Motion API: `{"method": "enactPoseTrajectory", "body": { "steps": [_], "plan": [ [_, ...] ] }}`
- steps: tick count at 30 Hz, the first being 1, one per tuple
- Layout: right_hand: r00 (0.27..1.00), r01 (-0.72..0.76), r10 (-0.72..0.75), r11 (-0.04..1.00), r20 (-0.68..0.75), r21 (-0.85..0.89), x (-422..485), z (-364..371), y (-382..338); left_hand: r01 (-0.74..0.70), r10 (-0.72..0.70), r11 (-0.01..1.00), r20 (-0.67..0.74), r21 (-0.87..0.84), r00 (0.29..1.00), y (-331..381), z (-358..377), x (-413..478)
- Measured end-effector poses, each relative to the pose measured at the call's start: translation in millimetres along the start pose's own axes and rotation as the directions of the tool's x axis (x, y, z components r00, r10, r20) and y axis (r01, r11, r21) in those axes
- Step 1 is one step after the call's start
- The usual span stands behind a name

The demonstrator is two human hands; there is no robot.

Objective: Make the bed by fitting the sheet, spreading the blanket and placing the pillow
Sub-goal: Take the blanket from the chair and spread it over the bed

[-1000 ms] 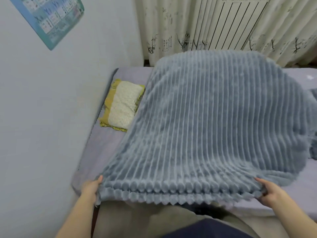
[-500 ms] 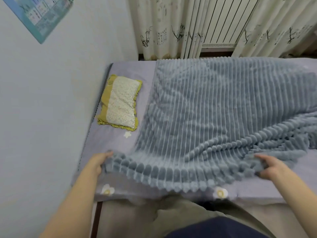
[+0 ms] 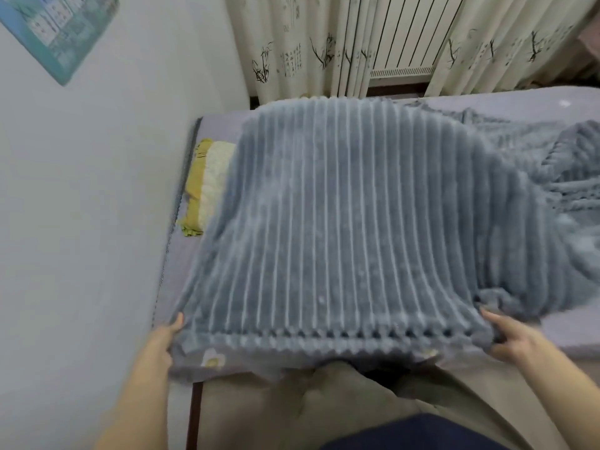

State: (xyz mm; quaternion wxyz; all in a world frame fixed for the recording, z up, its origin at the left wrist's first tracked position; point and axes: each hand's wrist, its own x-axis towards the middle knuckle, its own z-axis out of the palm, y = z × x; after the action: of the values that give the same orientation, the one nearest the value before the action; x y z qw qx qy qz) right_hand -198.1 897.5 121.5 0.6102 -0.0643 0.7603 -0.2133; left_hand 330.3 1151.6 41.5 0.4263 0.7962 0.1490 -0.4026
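Blanket [image 3: 341, 222] billows up again after lying flat half second ago; your left hand [image 3: 162, 336] and right hand [image 3: 516, 339] grip near edge. Covers part of pillow [image 3: 207, 186]; sheet [image 3: 535, 339] fitted. Spreading unfinished.

The blanket [image 3: 341, 222], grey-blue plush with raised ribs running away from the viewer, billows above the sheet [image 3: 552, 332], its near edge lifted and its right part rumpled in folds. The sheet is pale lilac with small flower prints and covers the mattress beneath the blanket. The pillow [image 3: 207, 183], cream-centred with a yellow-green frilled border, lies on the sheet left of the blanket, partly hidden behind the blanket's left edge.
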Motion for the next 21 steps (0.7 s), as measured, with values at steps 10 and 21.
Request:
{"method": "enactPoseTrajectory", "body": {
  "steps": [10,21],
  "plan": [
    [0.999,-0.027,0.025,0.999,-0.034,-0.046,4,-2,26,-0.002,-0.017,0.933,0.051,0.361,0.999,-29,21,7],
    [0.753,0.361,-0.432,0.902,0.497,0.236,-95,93,-93,-0.115,0.278,0.938,0.510,-0.327,0.814,172,56,-76]
  ]
}}
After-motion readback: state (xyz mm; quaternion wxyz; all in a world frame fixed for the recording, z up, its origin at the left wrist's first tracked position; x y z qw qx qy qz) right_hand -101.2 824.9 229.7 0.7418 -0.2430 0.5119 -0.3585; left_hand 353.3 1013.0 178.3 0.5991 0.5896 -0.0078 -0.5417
